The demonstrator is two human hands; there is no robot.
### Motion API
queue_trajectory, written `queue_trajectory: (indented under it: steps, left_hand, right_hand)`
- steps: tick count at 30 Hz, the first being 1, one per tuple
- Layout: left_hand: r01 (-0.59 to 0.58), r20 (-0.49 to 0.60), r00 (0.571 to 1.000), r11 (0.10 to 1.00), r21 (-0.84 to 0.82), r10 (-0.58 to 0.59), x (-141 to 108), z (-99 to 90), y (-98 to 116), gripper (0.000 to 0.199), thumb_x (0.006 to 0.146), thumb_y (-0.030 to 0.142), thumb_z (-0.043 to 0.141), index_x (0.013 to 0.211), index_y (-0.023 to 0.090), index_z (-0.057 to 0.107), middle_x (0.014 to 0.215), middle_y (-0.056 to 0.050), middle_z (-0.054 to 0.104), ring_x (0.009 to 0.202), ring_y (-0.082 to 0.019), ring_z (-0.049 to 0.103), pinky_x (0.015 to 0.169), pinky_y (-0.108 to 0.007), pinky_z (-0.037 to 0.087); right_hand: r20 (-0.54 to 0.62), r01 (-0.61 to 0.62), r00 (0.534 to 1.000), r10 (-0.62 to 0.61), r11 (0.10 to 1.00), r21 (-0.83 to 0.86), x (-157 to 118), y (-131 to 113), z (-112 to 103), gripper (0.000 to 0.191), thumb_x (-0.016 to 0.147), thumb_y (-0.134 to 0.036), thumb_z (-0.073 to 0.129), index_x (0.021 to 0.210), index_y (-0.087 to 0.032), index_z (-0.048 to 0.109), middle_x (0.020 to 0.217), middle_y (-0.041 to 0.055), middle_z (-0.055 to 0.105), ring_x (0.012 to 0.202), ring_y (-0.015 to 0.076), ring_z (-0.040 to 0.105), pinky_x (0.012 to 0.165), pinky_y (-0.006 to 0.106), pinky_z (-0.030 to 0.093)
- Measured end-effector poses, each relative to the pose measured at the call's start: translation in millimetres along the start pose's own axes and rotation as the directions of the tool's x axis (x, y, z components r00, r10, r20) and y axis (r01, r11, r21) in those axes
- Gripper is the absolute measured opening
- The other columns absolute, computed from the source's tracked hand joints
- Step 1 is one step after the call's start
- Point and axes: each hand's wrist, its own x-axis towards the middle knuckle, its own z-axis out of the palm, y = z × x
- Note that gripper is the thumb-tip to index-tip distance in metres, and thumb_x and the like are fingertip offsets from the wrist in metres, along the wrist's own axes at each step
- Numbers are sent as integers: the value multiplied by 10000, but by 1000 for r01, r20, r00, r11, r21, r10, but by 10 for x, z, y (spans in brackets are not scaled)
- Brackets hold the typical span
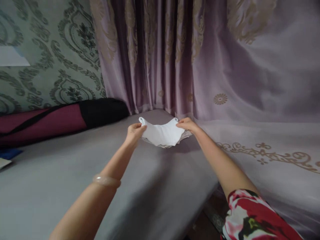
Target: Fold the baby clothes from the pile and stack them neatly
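Stretching sideways between both hands (pixel 135 132), white cloth (pixel 162 133) sags mid-span.

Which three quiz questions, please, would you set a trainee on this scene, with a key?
1. True or false: the bangle is on the left forearm.
2. Where do the left hand and right hand hold the white cloth: A) one corner, B) opposite ends, C) underneath only?
3. Fill in: the long bag is black and ____.
Key: 1 true; 2 B; 3 maroon.
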Motion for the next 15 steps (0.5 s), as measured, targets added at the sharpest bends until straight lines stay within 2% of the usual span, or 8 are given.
queue_trajectory:
  steps: [4, 7, 11, 15]
  left_hand:
    - [25, 38, 999, 992, -121, -21, 141, 501, -203, 177, 598, 267, 714, 705, 145, 646, 597, -19, 639, 559, -145, 601, 532, -228, 440]
    - [32, 25, 999, 986, -164, -28, 239, 791, -352, 188, 620, 236, 712, 763, 140, 638, 654, -31, 658, 605, -148, 624, 568, -232, 465]
    - [43, -2, 999, 982, -184, -45, 335, 1067, -551, 218, 673, 225, 692, 861, 132, 635, 730, -46, 673, 668, -150, 647, 627, -243, 492]
    - [79, -39, 995, 981, -179, -88, 357, 1219, -722, 219, 722, 209, 652, 928, 144, 617, 769, -37, 662, 699, -139, 648, 657, -238, 497]
  right_hand:
    - [-57, -23, 998, 16, 993, -120, 253, 249, -298, 155, 742, -167, 600, 812, -94, 718, 639, 22, 627, 587, 121, 562, 526, 197, 385]
    - [-68, -26, 998, 13, 980, -196, 404, 352, -464, 144, 740, -151, 598, 797, -99, 720, 635, 35, 633, 589, 131, 567, 540, 210, 388]
    - [-70, -24, 998, 5, 960, -279, 538, 424, -607, 133, 727, -134, 614, 795, -119, 728, 689, 55, 664, 664, 162, 604, 602, 230, 412]
    - [-96, -18, 995, -17, 935, -354, 597, 475, -666, 193, 742, -140, 625, 899, -139, 738, 840, 83, 712, 778, 190, 637, 657, 238, 428]
